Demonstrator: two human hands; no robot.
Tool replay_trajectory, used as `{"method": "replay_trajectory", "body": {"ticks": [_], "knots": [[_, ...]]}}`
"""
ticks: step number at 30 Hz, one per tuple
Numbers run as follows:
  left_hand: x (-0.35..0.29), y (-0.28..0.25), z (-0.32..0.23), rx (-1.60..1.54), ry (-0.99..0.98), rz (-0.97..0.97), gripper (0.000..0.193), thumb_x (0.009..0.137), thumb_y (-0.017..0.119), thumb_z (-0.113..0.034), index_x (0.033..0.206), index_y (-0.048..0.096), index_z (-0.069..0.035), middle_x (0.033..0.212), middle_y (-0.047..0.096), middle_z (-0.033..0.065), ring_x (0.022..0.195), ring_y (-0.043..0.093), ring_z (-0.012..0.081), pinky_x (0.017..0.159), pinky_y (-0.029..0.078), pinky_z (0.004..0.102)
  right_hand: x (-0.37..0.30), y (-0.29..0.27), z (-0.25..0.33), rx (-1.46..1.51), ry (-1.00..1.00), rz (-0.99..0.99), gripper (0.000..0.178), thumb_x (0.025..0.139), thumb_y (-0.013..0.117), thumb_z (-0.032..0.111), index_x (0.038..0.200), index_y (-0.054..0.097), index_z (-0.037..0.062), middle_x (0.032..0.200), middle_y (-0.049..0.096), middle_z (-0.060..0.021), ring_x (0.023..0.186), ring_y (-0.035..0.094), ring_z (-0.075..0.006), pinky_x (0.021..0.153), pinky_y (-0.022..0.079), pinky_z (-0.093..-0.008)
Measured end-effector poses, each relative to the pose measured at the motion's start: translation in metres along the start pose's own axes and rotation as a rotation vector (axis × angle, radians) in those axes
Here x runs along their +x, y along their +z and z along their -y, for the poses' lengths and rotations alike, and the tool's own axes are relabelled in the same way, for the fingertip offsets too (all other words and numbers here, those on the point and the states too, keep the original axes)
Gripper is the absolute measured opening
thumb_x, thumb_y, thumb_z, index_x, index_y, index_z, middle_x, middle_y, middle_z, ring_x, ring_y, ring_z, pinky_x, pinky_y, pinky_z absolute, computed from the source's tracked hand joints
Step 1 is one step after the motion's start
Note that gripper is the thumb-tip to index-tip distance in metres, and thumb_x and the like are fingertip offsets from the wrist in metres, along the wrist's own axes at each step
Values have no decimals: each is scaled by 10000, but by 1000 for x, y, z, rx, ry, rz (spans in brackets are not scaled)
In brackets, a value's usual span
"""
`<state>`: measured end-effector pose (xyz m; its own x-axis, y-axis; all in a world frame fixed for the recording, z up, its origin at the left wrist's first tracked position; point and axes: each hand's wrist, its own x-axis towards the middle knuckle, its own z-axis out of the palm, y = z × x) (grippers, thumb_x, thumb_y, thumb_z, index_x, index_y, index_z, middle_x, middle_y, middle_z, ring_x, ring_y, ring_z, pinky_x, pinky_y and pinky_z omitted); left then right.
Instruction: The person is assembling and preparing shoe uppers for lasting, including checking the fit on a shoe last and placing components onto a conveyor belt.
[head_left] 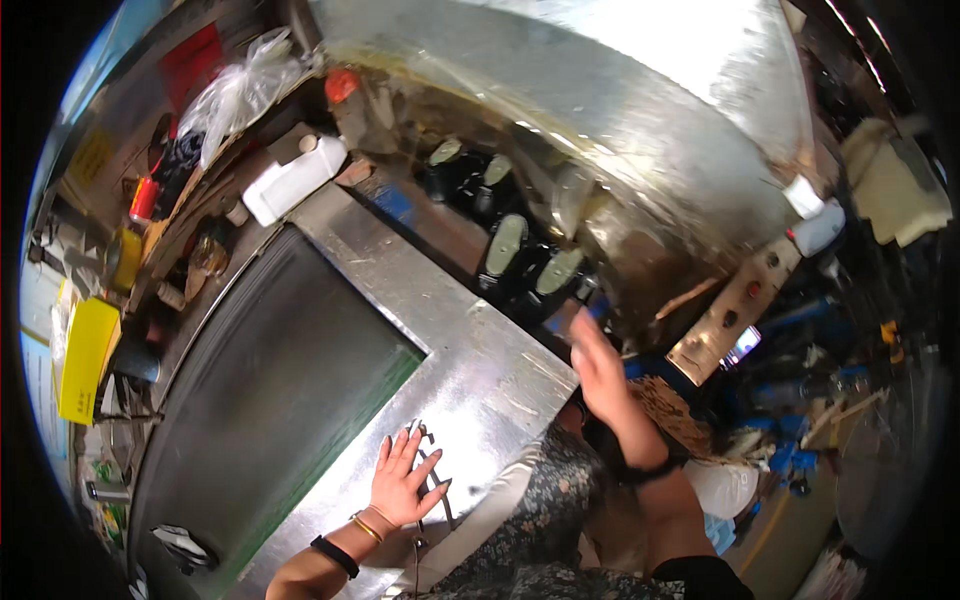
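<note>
My left hand [400, 487] lies with its fingers spread on the bare metal tabletop [500, 370]. Beside and partly under it is a thin dark tool [437, 490], whose kind I cannot make out. My right hand [602, 372] is raised by the table's right corner, fingers stretched out and slightly blurred, with nothing visible in it. Just beyond that hand, several black shoes stand in a recess; a pale green oval shows on the nearer shoe [558, 272] and on the shoe left of it [505, 245].
A dark conveyor belt [290, 390] with a green edge runs along the left, carrying a black-and-white item [183, 545]. A large metal hood [600, 90] overhangs the shoes. A white container [293, 182] and a yellow box [88, 360] stand left. A metal control panel [735, 310] is right.
</note>
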<state>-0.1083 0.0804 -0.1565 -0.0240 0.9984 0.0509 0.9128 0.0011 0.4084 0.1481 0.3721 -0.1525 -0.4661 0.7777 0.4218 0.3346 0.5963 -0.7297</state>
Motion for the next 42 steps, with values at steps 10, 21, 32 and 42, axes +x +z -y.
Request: {"method": "replay_trajectory", "body": {"ticks": [10,21,32,42], "knots": [[-2,8,1,11,93,-126,523,850,670,-340,1286,608,-59,1527,359,269,1420,307,474,1158,195,607,-179,-84,187,565,282,-48,178,945,603,-9,1087,695,-63,975,735,-204,813,740,-241,756,593,-321],[-78,-102,-157,-227,833,-270,746,796,774,-466,1391,537,-83,1475,487,163,1428,386,331,1183,233,528,-189,-69,273,314,-355,278,484,889,693,429,1091,653,-9,1013,687,-176,953,657,-329,845,526,-416],[-69,-91,-220,-549,1153,-797,698,827,173,-760,1098,740,-456,1361,626,-20,1514,192,163,1182,-90,622,-230,-83,289,490,-21,1218,719,840,685,602,1167,612,-34,1126,660,-160,1092,598,-270,1020,449,-345],[-37,-115,-219,-161,1346,-208,608,828,493,-553,986,713,-9,972,688,172,1018,634,245,1211,192,448,-257,-139,255,506,-15,1121,700,852,667,610,1147,624,-23,1098,663,-153,1080,601,-268,1017,449,-334]]}}
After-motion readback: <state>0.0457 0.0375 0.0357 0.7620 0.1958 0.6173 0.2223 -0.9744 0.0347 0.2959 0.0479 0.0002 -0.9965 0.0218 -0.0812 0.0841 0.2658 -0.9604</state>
